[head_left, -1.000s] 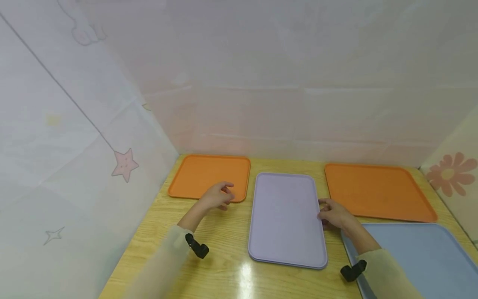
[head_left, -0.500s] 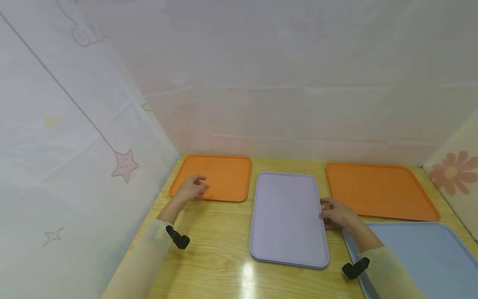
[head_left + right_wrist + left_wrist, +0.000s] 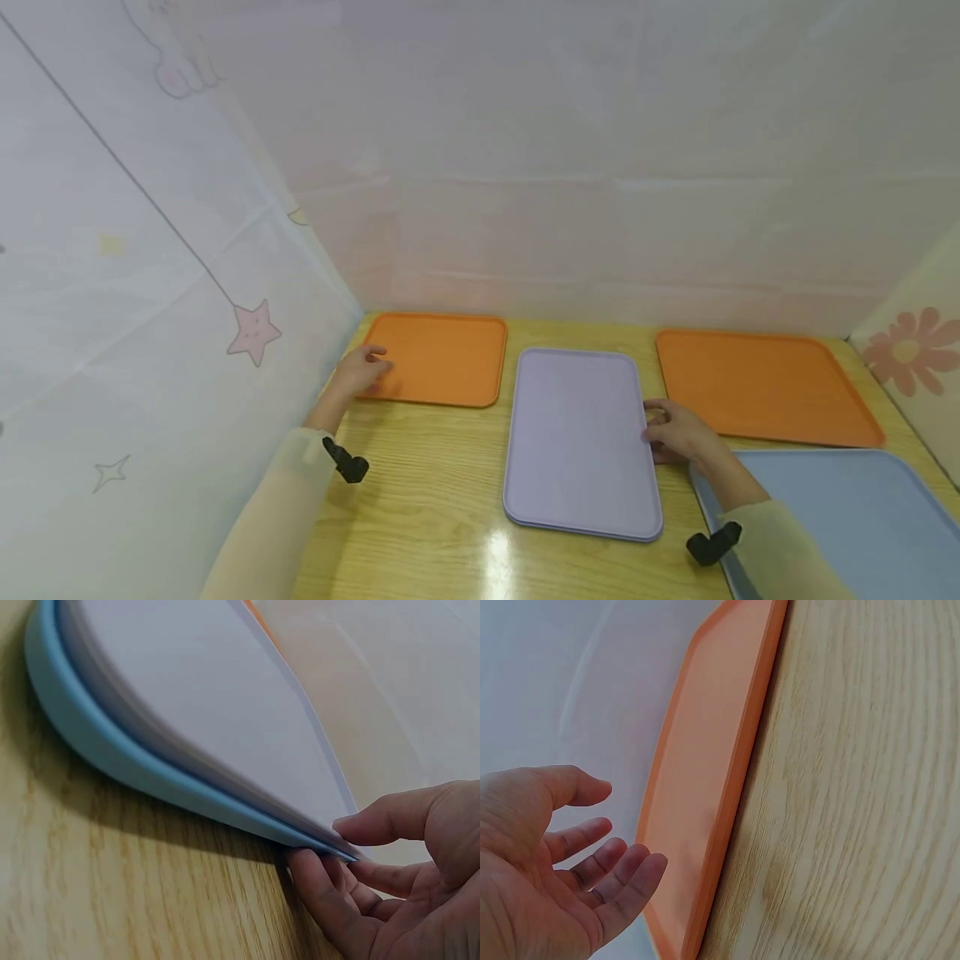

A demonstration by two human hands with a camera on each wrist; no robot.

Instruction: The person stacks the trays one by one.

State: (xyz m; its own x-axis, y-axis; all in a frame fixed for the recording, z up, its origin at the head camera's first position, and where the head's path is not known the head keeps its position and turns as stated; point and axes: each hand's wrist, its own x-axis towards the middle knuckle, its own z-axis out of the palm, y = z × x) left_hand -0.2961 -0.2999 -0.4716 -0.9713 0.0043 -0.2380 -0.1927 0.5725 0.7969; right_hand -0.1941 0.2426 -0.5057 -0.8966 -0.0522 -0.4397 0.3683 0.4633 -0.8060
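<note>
In the middle of the table lies a lilac tray (image 3: 581, 442), long side toward me. The right wrist view shows a light blue tray (image 3: 112, 761) directly beneath it. My right hand (image 3: 678, 433) pinches the right edge of this stack, thumb at the top rim and fingertips under the lower tray. My left hand (image 3: 358, 372) holds nothing, its fingers relaxed and a little bent. It is over the left end of a smaller orange tray (image 3: 442, 358) at the back left; in the left wrist view a gap shows between thumb and fingers.
Another orange tray (image 3: 765, 387) lies at the back right. In front of it is a larger blue tray (image 3: 840, 508), partly behind my right sleeve. White printed sheets (image 3: 600, 167) border the wooden table (image 3: 420, 500) at the back and sides.
My left hand has moved left, from the front right corner of the left orange tray to its left end. My right hand keeps its pinch, and the trays have stayed in place.
</note>
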